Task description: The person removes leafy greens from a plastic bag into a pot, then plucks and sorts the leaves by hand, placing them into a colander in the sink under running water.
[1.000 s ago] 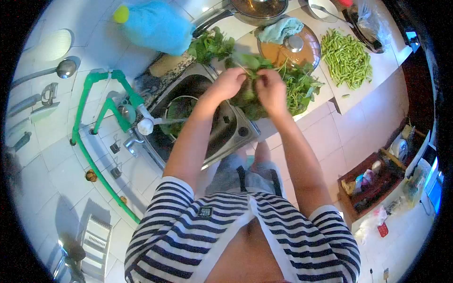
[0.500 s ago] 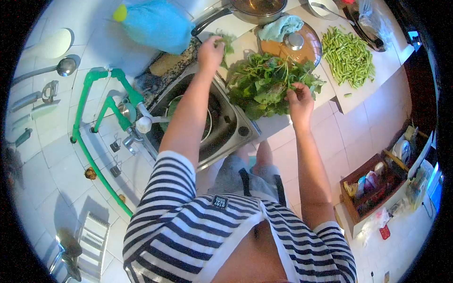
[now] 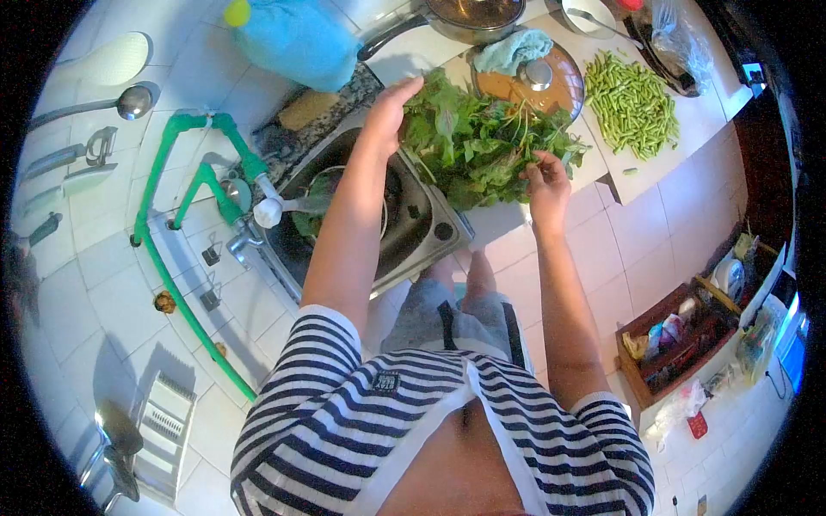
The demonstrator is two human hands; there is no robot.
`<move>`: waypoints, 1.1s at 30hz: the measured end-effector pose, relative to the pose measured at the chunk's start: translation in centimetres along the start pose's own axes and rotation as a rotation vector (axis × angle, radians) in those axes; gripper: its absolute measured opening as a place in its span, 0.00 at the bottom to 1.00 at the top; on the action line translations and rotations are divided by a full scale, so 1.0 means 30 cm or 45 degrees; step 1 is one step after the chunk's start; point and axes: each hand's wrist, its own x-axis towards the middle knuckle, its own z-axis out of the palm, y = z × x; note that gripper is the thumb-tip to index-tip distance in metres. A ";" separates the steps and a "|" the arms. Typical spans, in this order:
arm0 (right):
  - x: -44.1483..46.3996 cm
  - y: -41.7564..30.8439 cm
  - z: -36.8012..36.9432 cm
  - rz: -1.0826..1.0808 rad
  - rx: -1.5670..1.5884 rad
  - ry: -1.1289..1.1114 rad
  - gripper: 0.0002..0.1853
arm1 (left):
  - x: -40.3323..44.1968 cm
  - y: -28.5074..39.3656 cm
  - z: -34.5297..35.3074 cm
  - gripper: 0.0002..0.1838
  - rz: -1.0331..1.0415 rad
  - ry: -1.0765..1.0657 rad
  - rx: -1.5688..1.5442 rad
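Observation:
A heap of leafy greens (image 3: 473, 142) lies on the counter beside the sink. My left hand (image 3: 391, 112) is at the heap's left edge, fingers stretched out and holding nothing, its palm side toward the leaves. At the right edge of the heap, my right hand (image 3: 548, 178) has its thumb and fingers pinched on stems of the greens. Just behind the leaves lies a glass lid (image 3: 564, 86) with a pale teal cloth (image 3: 514, 52) on its rim. Cut green beans (image 3: 628, 103) are spread on the white surface farther right.
The steel sink (image 3: 419, 258) lies under my left forearm, with a colander and some greens inside. A faucet (image 3: 245, 245) and green pipe (image 3: 148, 198) stand on the left. A pan (image 3: 473, 30) sits at the back, near a white bowl (image 3: 594, 17). A wooden crate (image 3: 641, 370) is lower right.
My left hand has opened from a pinch around a sprig, which now appears to lie with the heap. The right hand has barely moved. The view has shifted slightly.

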 end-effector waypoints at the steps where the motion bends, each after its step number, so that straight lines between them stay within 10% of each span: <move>1: -0.007 -0.018 0.004 0.047 0.021 0.002 0.12 | -0.007 0.000 -0.002 0.18 0.012 -0.053 0.005; 11: -0.027 -0.283 0.216 -0.735 -0.340 0.005 0.22 | -0.098 0.052 0.060 0.29 0.115 -0.087 0.630; 15: 0.080 -0.228 0.258 -0.030 0.601 -0.175 0.05 | -0.093 0.051 0.047 0.18 0.119 -0.090 0.410; 17: 0.091 -0.232 0.227 0.155 0.820 -0.152 0.07 | -0.100 0.073 0.029 0.17 0.125 -0.505 0.120; 22: 0.087 -0.202 0.178 0.357 0.899 -0.276 0.10 | -0.110 0.072 0.038 0.13 0.240 -0.466 0.022; 33: 0.054 -0.223 0.295 0.111 0.423 -0.174 0.11 | -0.087 0.070 0.037 0.16 0.158 -0.416 0.014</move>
